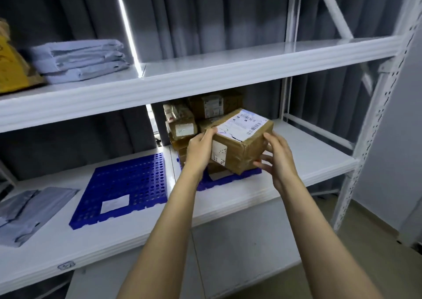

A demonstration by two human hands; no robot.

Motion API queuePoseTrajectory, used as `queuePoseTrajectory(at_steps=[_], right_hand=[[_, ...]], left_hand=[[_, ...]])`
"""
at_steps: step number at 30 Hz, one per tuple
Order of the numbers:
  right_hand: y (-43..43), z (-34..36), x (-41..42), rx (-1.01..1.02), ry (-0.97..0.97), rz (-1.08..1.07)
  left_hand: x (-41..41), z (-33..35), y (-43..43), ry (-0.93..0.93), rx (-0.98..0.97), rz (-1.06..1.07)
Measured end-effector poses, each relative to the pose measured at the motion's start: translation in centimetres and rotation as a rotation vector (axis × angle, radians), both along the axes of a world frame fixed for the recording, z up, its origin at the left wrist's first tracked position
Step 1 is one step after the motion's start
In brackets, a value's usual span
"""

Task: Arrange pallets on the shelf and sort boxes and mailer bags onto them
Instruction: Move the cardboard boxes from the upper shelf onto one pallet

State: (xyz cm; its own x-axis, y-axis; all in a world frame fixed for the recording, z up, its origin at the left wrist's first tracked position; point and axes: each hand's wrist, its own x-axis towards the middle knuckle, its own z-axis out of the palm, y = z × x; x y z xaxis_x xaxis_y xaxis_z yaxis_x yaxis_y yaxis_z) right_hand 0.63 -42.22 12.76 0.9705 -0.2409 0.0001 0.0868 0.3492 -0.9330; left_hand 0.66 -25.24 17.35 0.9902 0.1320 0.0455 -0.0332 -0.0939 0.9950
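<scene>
The white metal shelving (228,70) fills my view, with a grey curtain (205,20) hanging behind it. On the middle shelf (308,152), a blue perforated pallet (121,189) lies flat to my left, bearing only a white label (115,203) near its front edge. A second blue pallet (206,184) lies just right of it, mostly covered by a stack of taped cardboard boxes (182,125) piled toward the back. Grey mailer bags (25,212) lie at the far left of this shelf, well apart from my hands. More folded grey mailer bags (80,59) sit on the upper shelf beside a yellow bag (11,68).

I hold a brown cardboard box (242,150) between both hands, tilted, above the front of the second pallet and in front of the stack. My left hand (199,152) is against its left face, thumb hooked over the top edge. My right hand (277,159) cups the right corner, thumb up at the top edge and fingers spread and curled round the lower side. The box's shipping label (242,125) faces up.
</scene>
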Motion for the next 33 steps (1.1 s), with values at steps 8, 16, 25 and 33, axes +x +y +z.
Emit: queuePoseTrajectory(at_steps=[8,16,25,33], right_hand=[[-3.3,2.9,5.2,-0.233,0.0,0.049],[-6.1,3.2,8.4,-0.37,-0.05,-0.056],[-6.2,4.4,11.1,-0.55,-0.207,-0.09],[-4.3,5.2,13.8,-0.632,-0.294,-0.034]], left_hand=[[5.0,1.7,-4.0,-0.15,0.141,0.103],[5.4,-1.0,-7.5,-0.236,0.324,-0.022],[8.0,0.2,-6.3,-0.431,0.543,0.001],[10.5,0.9,-4.4,-0.442,0.665,0.108]])
